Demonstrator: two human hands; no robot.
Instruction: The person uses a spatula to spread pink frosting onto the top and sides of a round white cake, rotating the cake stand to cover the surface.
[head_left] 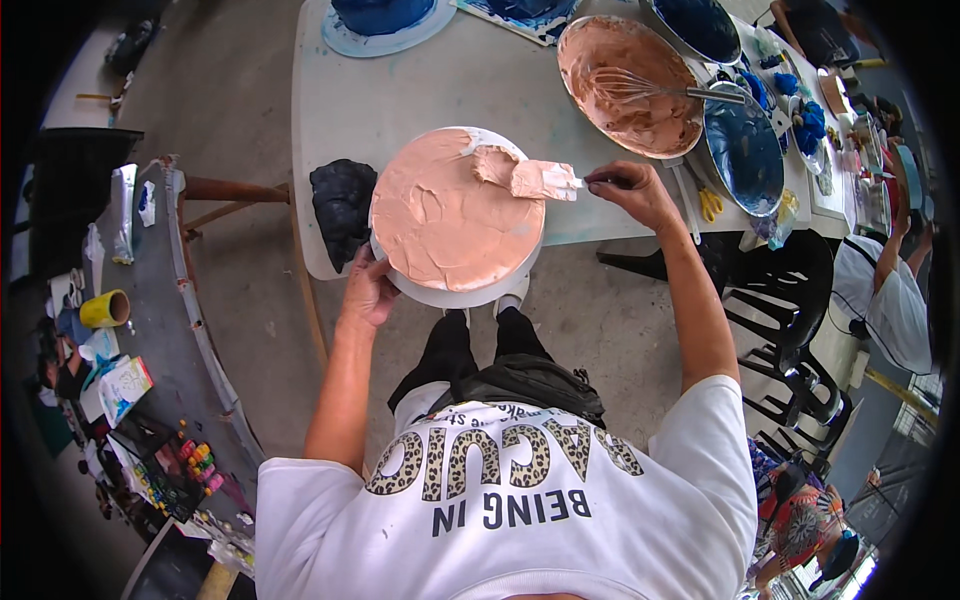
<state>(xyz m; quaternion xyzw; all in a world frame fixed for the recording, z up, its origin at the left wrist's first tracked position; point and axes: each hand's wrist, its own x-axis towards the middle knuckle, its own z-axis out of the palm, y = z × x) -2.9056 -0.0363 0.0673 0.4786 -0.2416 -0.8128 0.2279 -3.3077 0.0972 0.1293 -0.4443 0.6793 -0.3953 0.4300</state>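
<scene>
The left hand (370,291) is half curled at the near left rim of a round white board (453,298); its fingertips are partly hidden, so whether it grips or only steadies cannot be told. The cake (450,225) sits on that board, at the near edge of the table, covered in peach cream. To its right, the right hand (632,192) is closed with thumb and fingers on the end of a cream-smeared spatula (556,183), whose blade lies over the cake's top

The cake looks fairly heavy and soft on the outside, its cream likely slippery and easily dented, so the board's rim is the safer place to hold. The spatula should be light, best held by its bare end

On the pale table (400,110), a dark bundle (343,213) lies left of the cake; to the right are a bowl of peach cream (572,50) with a whisk (640,86), a blue-stained bowl (745,160) and scissors (711,206). Beyond stand black chairs (785,285) on a concrete floor (620,300)
</scene>
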